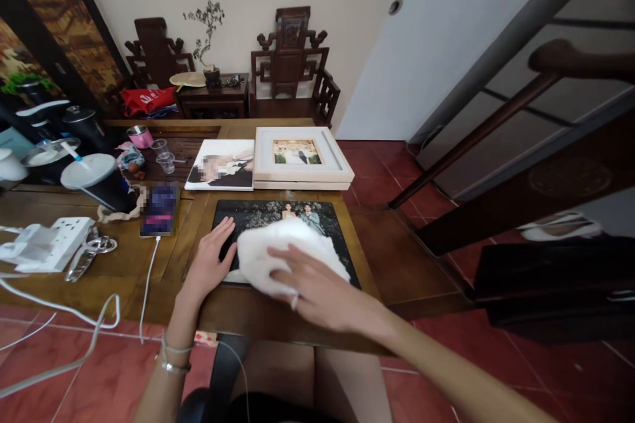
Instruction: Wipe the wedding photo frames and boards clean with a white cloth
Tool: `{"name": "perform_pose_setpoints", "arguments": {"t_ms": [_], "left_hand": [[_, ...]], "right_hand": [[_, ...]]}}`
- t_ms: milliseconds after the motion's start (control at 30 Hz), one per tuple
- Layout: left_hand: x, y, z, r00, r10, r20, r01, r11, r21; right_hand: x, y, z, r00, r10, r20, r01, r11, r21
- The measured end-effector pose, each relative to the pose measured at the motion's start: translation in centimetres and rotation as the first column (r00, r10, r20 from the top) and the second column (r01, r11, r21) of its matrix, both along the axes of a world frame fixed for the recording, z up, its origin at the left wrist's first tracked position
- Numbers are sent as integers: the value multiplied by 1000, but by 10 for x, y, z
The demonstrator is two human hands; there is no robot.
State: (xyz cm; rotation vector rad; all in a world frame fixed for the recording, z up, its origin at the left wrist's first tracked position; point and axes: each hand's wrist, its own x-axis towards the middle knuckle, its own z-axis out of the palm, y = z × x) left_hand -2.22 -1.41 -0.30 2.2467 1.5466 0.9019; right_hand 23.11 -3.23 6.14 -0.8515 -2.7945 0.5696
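Observation:
A dark photo print point(268, 215) showing a couple lies flat at the near edge of the wooden table point(149, 258). My left hand point(211, 261) rests flat on its left edge, fingers stretched out. My right hand point(317, 287), a ring on one finger, presses down on a white fluffy cloth point(282, 248) that covers the lower middle of the print; its fingers lie spread across the cloth.
Behind the print lie a white framed photo point(301, 155) and an unframed photo point(221, 165). To the left are a phone on a cable point(159, 209), a white power strip point(47, 244), a black lidded cup point(99, 182) and small plastic cups point(163, 155). Carved chairs stand by the wall.

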Motion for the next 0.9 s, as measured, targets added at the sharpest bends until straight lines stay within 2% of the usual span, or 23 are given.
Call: {"name": "perform_pose_setpoints", "arguments": {"t_ms": [167,267,367,500,567,667,767,833,900], "left_hand": [[0,1,1,1000,1,2,-1,1000,12],[0,0,4,1000,0,5,0,1000,12],[1,0,5,1000,0,8,0,1000,4],[1,-1,5,1000,8,-2,-8,1000,-27],[1,-1,6,1000,8,-11,-8,999,-35],[2,-1,6,1000,-1,-13,1,1000,-24],[2,0,4,1000,-5,0,5,1000,-8],[1,0,2,1000,-1,6,1,1000,-10],[1,0,1,1000,6,11,-6,1000,-22]], "right_hand": [[-19,70,-6,977,-213,-5,213,973,91],[-31,84,-12,967,-256,14,253,960,120],[-38,68,-23,963,-269,19,262,949,174],[-34,12,-35,974,-225,11,221,965,141],[-27,-19,-30,987,-163,-10,163,983,83],[-10,-47,-10,999,-21,-48,19,999,-34],[10,-41,10,996,69,-52,-76,986,-151],[19,-21,15,1000,12,-24,-17,978,-209],[21,3,15,992,-124,8,122,964,-236]]}}
